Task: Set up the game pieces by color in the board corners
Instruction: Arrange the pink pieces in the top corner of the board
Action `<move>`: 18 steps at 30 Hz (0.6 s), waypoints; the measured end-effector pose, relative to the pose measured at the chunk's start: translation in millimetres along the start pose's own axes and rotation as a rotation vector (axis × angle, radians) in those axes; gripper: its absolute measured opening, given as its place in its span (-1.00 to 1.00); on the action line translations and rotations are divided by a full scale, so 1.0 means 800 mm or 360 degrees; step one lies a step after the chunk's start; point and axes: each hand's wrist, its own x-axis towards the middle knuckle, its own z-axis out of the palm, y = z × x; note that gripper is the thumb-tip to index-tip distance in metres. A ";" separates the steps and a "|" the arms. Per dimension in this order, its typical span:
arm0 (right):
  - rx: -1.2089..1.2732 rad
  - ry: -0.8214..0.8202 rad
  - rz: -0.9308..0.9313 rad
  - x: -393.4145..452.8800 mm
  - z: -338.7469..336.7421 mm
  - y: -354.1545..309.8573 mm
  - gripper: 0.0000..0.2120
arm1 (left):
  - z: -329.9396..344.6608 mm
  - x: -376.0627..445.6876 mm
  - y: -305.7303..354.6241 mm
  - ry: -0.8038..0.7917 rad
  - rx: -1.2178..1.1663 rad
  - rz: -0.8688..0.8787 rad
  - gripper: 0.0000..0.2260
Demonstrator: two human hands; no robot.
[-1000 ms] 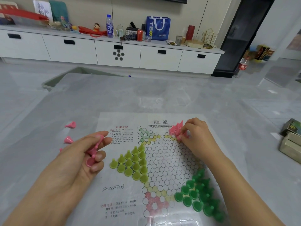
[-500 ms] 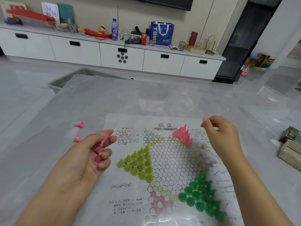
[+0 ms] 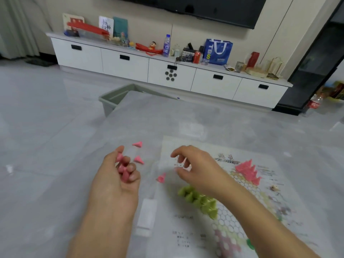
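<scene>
L hand [image 3: 115, 179] was palm-up over the grey marble-look tabletop [image 3: 186, 120], fingers curled round a small bunch of pink plastic cone-shaped game pieces [image 3: 122, 171]. R hand [image 3: 193, 164] hovered over the left part of the white printed paper game board w/ hexagon grid [image 3: 242, 211], fingers loosely spread & bent, nothing in them; its forearm crossed above the cluster of yellow-green cone pieces [image 3: 199, 199] standing on the board's left corner zone. A group of pink cone pieces [image 3: 248, 171] stood in the far corner zone, well apart from both hands. Three loose pink cones lay tipped over: two on the bare table beyond the L hand [image 3: 138, 144] [image 3: 139, 159], one [image 3: 162, 177] near the board's left edge, between the hands. A bit of dark green piece [image 3: 250, 243] showed at the board's near right part; a small pale die [image 3: 274, 187] sat on the board's right side. Frame blurred, so fine print unreadable. Beyond the table edge: a grey-green plastic bin [image 3: 115, 98] on the glossy grey floor, then a long white drawer cabinet [image 3: 167, 71] along the wall w/ a blue tote bag [image 3: 217, 51], a water bottle [image 3: 166, 45] & a red can [image 3: 197, 57]. Table surface left of the board and far of it lay open.
</scene>
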 end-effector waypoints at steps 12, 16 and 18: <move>-0.0253 -0.0158 -0.0030 0.083 0.063 -0.033 -0.73 | -0.014 0.010 0.017 0.0018 -0.0353 -0.0021 -0.77; -0.0338 -0.0271 -0.0094 0.104 0.076 -0.041 -0.54 | -0.013 0.011 0.016 0.0006 -0.0364 -0.0053 -0.75; -0.0412 -0.0272 -0.0146 0.109 0.083 -0.043 -0.68 | -0.015 0.012 0.017 0.0005 -0.0359 -0.0059 -0.76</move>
